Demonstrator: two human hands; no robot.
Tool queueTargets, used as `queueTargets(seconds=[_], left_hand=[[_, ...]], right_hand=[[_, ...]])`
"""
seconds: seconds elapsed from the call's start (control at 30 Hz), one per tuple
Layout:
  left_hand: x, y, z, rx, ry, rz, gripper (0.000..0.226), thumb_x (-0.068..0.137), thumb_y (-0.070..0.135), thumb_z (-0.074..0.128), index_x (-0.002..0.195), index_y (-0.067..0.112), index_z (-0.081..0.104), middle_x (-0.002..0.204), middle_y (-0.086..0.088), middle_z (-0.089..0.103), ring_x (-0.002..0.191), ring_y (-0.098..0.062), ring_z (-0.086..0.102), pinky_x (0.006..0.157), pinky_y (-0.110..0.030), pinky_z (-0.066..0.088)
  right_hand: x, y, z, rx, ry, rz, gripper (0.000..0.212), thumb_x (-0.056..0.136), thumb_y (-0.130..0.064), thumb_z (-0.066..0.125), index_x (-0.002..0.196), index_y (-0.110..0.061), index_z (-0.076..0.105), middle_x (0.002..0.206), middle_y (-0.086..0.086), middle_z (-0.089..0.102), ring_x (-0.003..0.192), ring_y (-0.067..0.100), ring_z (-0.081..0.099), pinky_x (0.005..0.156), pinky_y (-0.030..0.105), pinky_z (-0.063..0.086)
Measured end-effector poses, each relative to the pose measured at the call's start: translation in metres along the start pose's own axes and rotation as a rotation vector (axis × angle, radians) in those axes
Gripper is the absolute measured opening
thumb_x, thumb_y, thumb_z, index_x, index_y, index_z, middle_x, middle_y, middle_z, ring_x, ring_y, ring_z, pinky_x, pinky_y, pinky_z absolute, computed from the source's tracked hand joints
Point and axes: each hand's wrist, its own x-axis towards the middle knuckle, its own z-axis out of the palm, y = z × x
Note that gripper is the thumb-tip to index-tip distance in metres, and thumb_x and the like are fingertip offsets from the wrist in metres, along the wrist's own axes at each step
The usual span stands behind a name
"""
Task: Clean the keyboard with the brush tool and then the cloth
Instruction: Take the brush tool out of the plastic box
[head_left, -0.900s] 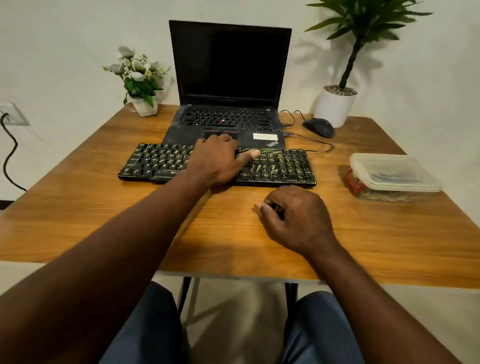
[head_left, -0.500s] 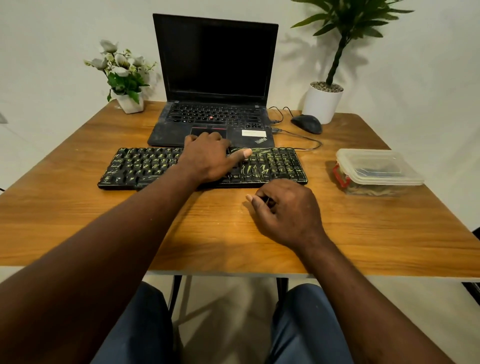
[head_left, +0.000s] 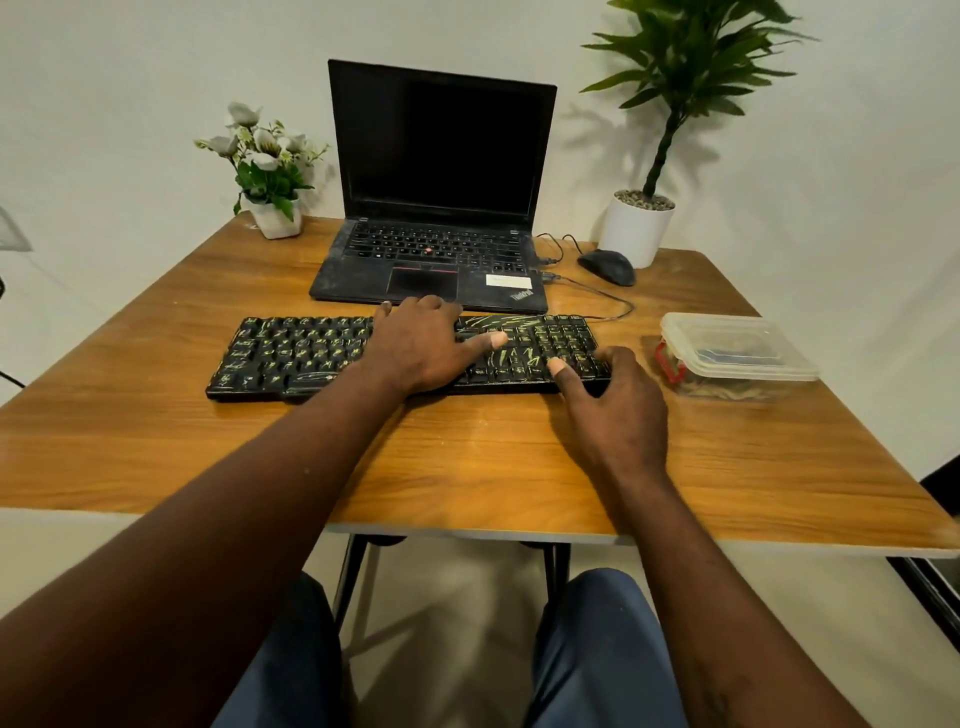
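Moved: right hand (head_left: 615, 410) has come forward from the bare wood nearer the person, where it lay curled, up onto the keyboard's right end; left hand has not shifted.
Keyboard (head_left: 311, 353): black, marked all over with yellowish streaks, flat on the table (head_left: 156, 415), lying across it with its right end under the right hand.
Left hand (head_left: 423, 345): palm down on the keyboard's middle, fingers reaching over its far edge, thumb stretched toward the right; pressing, not gripping.
Right hand: fingers spread loosely over the keyboard's right corner, thumb tip on the keys; whether anything is tucked under the palm, I cannot tell.
Brush and cloth: neither is visible anywhere.
Behind the keyboard: open laptop (head_left: 436, 208), screen dark, just beyond the far edge; a cable (head_left: 597, 296) runs off near the keyboard's right far corner, toward the mouse (head_left: 608, 266).
Right of the keyboard: lidded plastic box (head_left: 737, 351), near but apart; perhaps the tools are inside, though its contents are unclear.
Stage: likely positioning the keyboard; cleaning not yet begun.
Risk: sliding the keyboard back could knock the laptop, and pulling it could tug the cable; brushing may only smear the streaks.
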Motion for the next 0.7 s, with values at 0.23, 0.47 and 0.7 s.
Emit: queueTargets(seconds=[0.23,0.47,0.7], left_hand=[[-0.033,0.001,-0.012,0.036,-0.014,0.076,0.106,0.079,0.092,0.011,0.151,0.023,0.047,0.156,-0.009,0.047,0.145,-0.029,0.040,0.120,-0.066,0.019],[-0.069,0.003,-0.017,0.065,-0.024,0.120,0.101,0.080,0.092,0.011,0.142,0.027,0.058,0.144,-0.006,0.054,0.134,-0.027,0.045,0.112,-0.059,0.029],[-0.084,0.007,-0.015,0.102,0.006,0.103,0.094,0.085,0.090,0.015,0.139,0.027,0.060,0.142,-0.007,0.055,0.133,-0.028,0.045,0.110,-0.057,0.031]], right_hand=[[-0.042,0.017,-0.029,0.031,0.017,0.001,0.058,0.088,-0.073,0.061,0.123,-0.026,0.060,0.118,-0.004,0.071,0.108,0.019,0.066,0.089,0.043,0.057],[-0.078,0.024,-0.044,-0.021,0.079,-0.114,0.043,0.092,-0.059,0.066,0.116,-0.023,0.063,0.110,-0.006,0.070,0.090,0.016,0.067,0.075,0.035,0.053],[-0.079,0.024,-0.045,-0.019,0.117,-0.113,0.044,0.093,-0.060,0.065,0.113,-0.021,0.065,0.105,-0.005,0.071,0.090,0.017,0.066,0.075,0.032,0.050]])
